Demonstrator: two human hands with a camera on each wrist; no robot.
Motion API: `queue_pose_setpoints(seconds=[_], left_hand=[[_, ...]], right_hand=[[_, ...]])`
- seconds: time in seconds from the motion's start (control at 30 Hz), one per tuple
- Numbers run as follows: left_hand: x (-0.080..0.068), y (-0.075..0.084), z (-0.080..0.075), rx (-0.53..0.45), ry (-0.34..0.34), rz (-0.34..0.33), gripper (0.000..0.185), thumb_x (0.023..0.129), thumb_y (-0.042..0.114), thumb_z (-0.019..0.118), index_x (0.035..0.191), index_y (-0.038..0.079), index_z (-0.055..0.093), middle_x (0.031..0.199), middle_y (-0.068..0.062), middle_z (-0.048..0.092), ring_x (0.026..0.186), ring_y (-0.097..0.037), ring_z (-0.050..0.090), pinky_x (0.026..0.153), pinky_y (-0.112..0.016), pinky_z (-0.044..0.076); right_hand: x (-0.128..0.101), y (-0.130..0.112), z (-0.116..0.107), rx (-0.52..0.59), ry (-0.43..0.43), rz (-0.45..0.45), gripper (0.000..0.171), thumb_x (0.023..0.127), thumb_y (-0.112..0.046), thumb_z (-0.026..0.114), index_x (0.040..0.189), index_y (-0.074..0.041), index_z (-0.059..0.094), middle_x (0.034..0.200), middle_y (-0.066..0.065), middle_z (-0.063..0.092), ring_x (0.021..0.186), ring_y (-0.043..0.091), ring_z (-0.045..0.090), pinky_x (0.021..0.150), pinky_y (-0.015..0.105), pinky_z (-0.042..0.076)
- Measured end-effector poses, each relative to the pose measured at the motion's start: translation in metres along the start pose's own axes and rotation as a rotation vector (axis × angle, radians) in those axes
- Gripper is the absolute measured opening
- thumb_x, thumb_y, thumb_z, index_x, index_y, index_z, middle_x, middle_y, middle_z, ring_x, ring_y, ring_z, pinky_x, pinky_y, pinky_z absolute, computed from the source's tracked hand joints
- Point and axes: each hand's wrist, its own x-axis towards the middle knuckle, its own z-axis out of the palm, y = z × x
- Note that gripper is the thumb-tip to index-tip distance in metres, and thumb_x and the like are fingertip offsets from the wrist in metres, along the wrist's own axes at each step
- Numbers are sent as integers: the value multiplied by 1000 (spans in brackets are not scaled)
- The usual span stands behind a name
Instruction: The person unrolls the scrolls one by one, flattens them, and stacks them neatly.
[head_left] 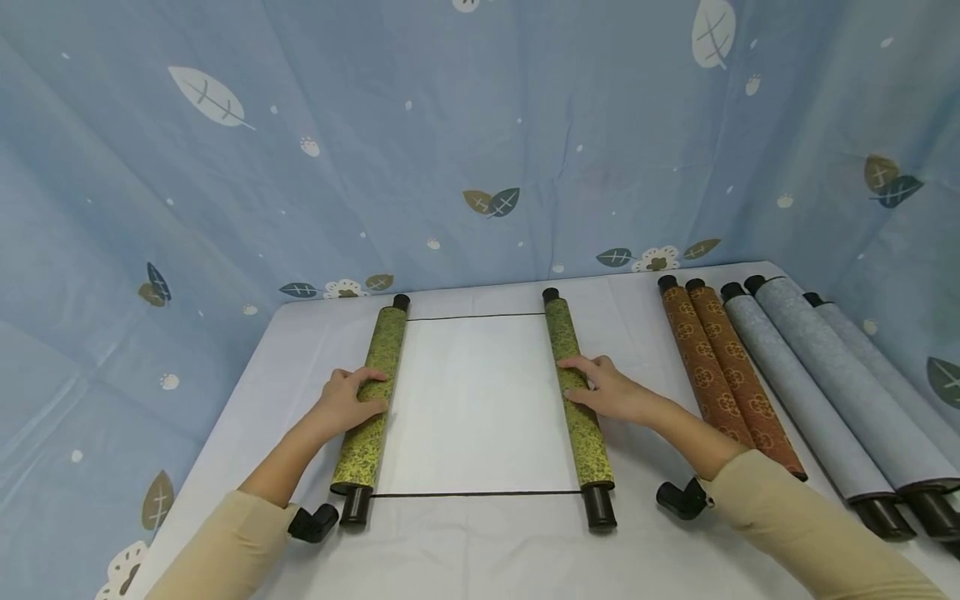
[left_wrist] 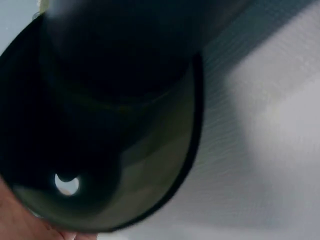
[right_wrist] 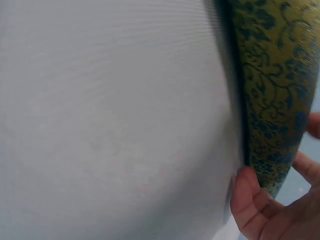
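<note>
A hanging scroll lies partly unrolled on the table, its white paper stretched between two yellow-green patterned rolls. My left hand grips the left roll around its middle, fingers and thumb reaching over from the outer side. On the right roll, my right hand holds on in the same way. The right wrist view shows the thumb at the roll's inner edge and fingers on its far side. Black rod ends stick out of both rolls; the near left rod end fills much of the left wrist view.
At the right lie two rolled orange-brown patterned scrolls and several grey ones, side by side. A white cloth covers the table. Behind it hangs a blue curtain with leaf prints. Black wrist cameras sit at both sleeves.
</note>
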Motion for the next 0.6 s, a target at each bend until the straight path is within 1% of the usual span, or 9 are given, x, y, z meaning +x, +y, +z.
queue_pose_setpoints(seconds=[0.1, 0.2, 0.23, 0.33, 0.6], left_hand=[[-1, 1, 2, 43, 6, 1, 64, 79, 33, 75, 131, 8, 48, 126, -40, 31, 116, -59, 35, 82, -64, 41], [-1, 1, 3, 56, 8, -9, 71, 74, 32, 80, 131, 9, 45, 124, -40, 34, 114, -58, 37, 81, -62, 43], [-2, 1, 3, 52, 8, -11, 72, 74, 31, 81, 132, 8, 45, 124, -40, 34, 114, -58, 37, 81, -62, 43], [-3, -1, 2, 46, 10, -26, 71, 74, 28, 80, 132, 7, 44, 124, -39, 34, 114, -57, 37, 82, -62, 42], [-5, -3, -1, 32, 16, -34, 69, 76, 27, 78, 132, 6, 43, 127, -38, 33, 116, -57, 36, 83, -62, 41]], right_hand=[[1, 2, 2, -35, 32, -2, 61, 91, -34, 62, 141, -9, 37, 132, 38, 31, 117, 48, 43, 86, 58, 42], [1, 3, 2, -44, 47, 19, 70, 85, -38, 68, 140, -9, 36, 131, 37, 33, 116, 48, 44, 85, 58, 43], [0, 3, 1, -38, 52, 34, 71, 84, -38, 70, 139, -10, 36, 131, 36, 33, 116, 48, 45, 85, 57, 43], [-2, 2, -2, -15, 58, 45, 72, 82, -34, 72, 139, -9, 36, 131, 36, 34, 116, 47, 43, 84, 57, 43], [-4, 3, -9, 10, 63, 68, 72, 82, -29, 74, 139, -6, 35, 131, 34, 36, 117, 46, 42, 83, 54, 44]])
